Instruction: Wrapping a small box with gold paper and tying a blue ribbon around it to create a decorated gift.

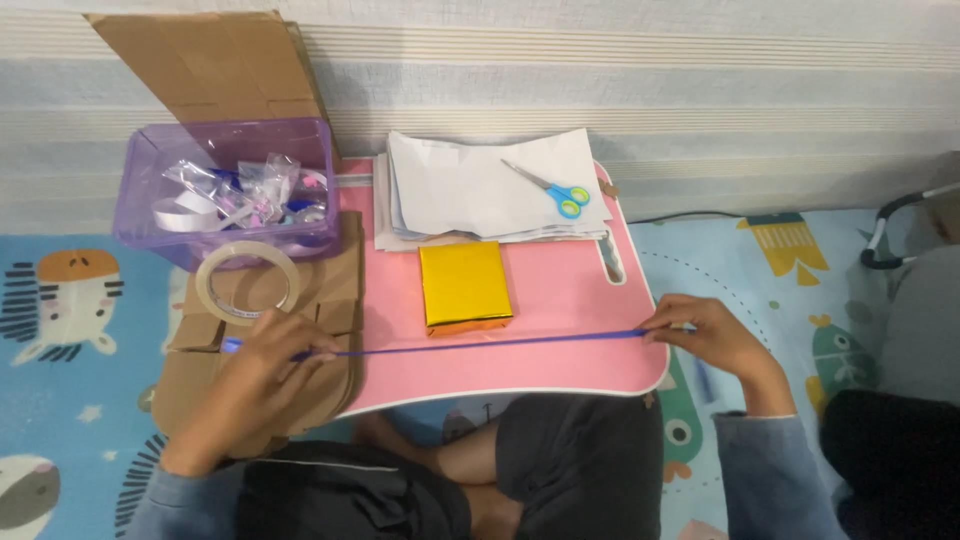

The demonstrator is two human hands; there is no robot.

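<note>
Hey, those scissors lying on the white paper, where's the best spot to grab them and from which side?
Probably take the scissors by the blue handle loops, at their lower-right end, coming from above on the right. The closed blades point up-left, away from that side, and the scissors lie flat on the stack of white paper, so the loops are clear to pinch. The right hand, now pinching the blue ribbon, is nearer.

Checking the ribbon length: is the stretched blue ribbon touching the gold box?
Cannot tell. In the head view the blue ribbon runs right along the gold box's near edge, with no clear gap or contact.
</note>
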